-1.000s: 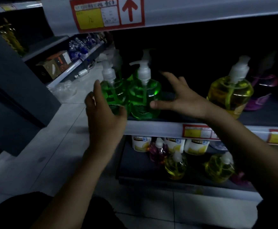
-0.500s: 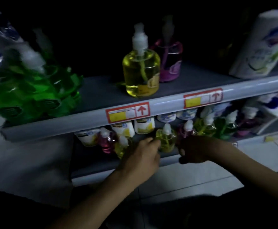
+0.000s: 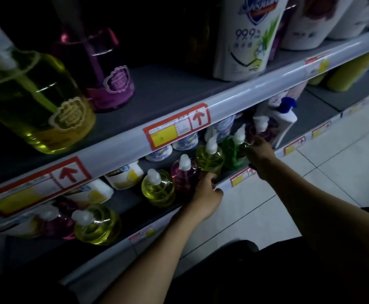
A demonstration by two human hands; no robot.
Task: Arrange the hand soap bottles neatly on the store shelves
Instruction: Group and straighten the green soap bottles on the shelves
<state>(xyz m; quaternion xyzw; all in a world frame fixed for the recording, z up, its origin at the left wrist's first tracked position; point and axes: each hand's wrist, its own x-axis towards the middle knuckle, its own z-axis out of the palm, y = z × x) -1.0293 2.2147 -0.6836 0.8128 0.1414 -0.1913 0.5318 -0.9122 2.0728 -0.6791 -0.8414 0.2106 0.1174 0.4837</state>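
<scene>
Both bare arms reach forward and down from the lower right toward the lower shelf [image 3: 128, 197], where a row of small pump bottles of hand soap stands along the front edge. The left hand [image 3: 205, 195] lies back-up at the shelf lip, wrist straight, its fingers bent in against the lower right side of the magenta bottle [image 3: 184, 176] and its thumb resting on the pale front strip; whether the fingers truly grip that bottle cannot be told. Just beyond, the right hand [image 3: 261, 155] comes in from the right with the forearm stretched out, its fingers curled round the right shoulder of the green bottle [image 3: 231, 153], holding it upright. A yellow-green bottle [image 3: 210, 157] stands between the magenta and green ones, touching both. Left of the magenta bottle stands a yellow bottle [image 3: 157, 189]. On the upper shelf [image 3: 168, 91] stands a white refill pouch [image 3: 249, 38].
</scene>
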